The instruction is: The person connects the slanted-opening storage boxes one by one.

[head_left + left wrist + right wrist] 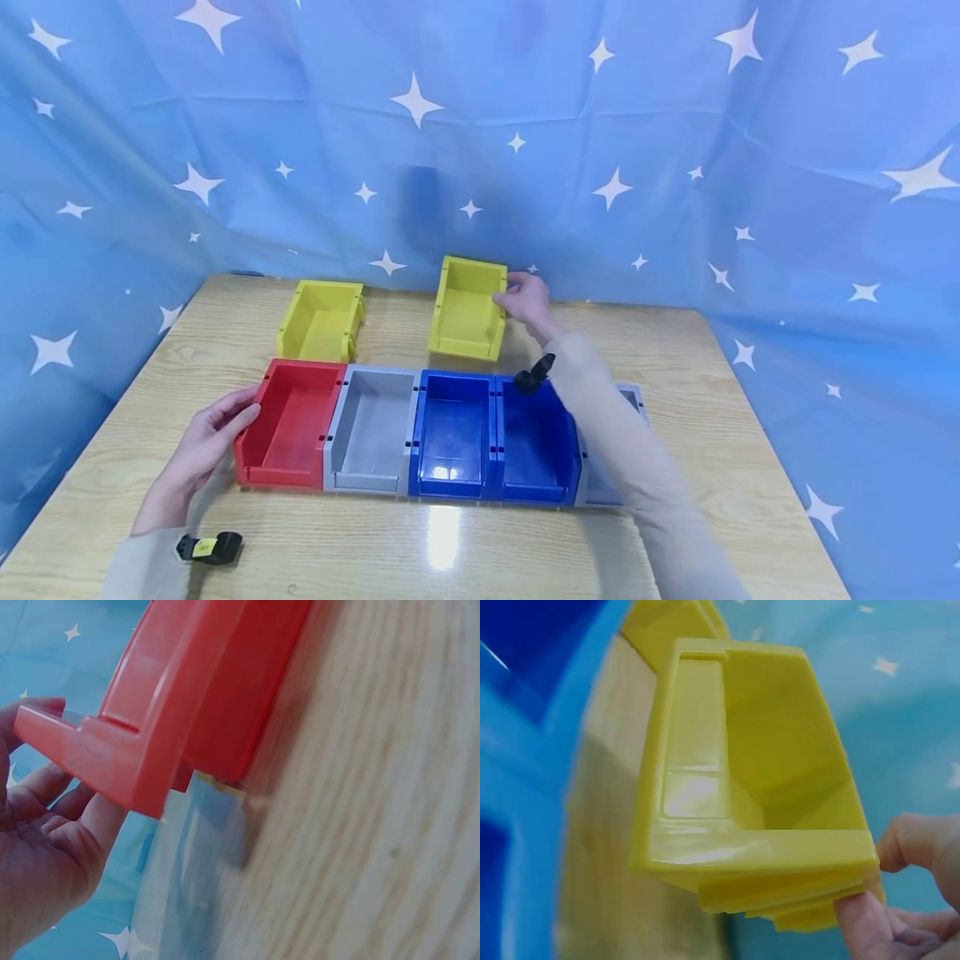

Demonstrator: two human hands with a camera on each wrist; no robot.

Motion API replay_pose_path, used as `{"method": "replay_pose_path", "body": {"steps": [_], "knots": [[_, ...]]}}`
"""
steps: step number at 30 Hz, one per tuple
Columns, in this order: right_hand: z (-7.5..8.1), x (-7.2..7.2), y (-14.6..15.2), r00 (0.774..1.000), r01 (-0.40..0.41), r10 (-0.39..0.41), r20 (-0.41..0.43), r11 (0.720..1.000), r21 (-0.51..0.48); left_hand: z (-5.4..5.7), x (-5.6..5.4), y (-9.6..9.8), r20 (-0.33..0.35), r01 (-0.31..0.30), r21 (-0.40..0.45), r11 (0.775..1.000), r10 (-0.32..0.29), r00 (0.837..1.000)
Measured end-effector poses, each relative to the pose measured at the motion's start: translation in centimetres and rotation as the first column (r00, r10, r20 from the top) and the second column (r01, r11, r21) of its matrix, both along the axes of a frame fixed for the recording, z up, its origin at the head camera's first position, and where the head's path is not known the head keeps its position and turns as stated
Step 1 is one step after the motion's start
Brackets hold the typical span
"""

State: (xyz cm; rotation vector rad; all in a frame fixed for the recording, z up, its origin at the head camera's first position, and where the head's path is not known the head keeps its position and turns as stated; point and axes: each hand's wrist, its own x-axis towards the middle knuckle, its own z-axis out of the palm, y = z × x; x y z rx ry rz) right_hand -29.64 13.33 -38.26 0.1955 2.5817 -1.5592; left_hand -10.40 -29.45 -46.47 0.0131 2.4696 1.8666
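Observation:
My left hand (213, 433) grips the left wall of a red plastic storage bin (303, 421), the leftmost of a row. In the left wrist view its thumb lies inside the wall and the fingers outside. With thumb and fingers, my right hand (527, 302) pinches the right wall of a yellow storage bin (468, 310) behind the row. The right wrist view shows this yellow bin (697, 742) up close, with its inside bare. Another yellow bin (326, 321) stands farther left, behind the red one.
Right of the red bin, the row continues with a grey bin (375, 425), a blue bin (453, 429), a second blue bin (532, 442) and a grey bin (600, 475) partly hidden by my right sleeve. Beyond the wooden table (360, 550) hangs a blue star-patterned curtain (480, 150).

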Motion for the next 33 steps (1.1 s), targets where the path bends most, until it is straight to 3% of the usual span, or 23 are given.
{"method": "replay_pose_path", "body": {"steps": [6, 13, 20, 33], "knots": [[2.4, 0.8, 4.5, 1.0, 0.008, -0.008, -0.027, 0.999, -0.032, 0.0, 0.0, 0.1, 0.01, -0.004, -0.011, 1.0, 0.004, 1.0], [4.5, 2.9, 9.7, 0.996, 0.02, -0.022, -0.082, 0.999, -0.029, 0.0, 0.2, 0.1, 0.014, -0.02, -0.022, 1.0, 0.021, 1.0], [5.5, 5.8, 15.1, 0.988, 0.058, -0.054, -0.142, 0.998, 0.023, -0.1, 0.2, 0.0, 0.012, -0.014, -0.036, 0.999, 0.015, 1.0], [6.2, 11.0, 22.8, 0.994, 0.075, -0.062, -0.093, 0.987, 0.139, 0.0, 0.2, 0.0, 0.039, -0.012, -0.049, 0.999, 0.014, 0.999]]}}
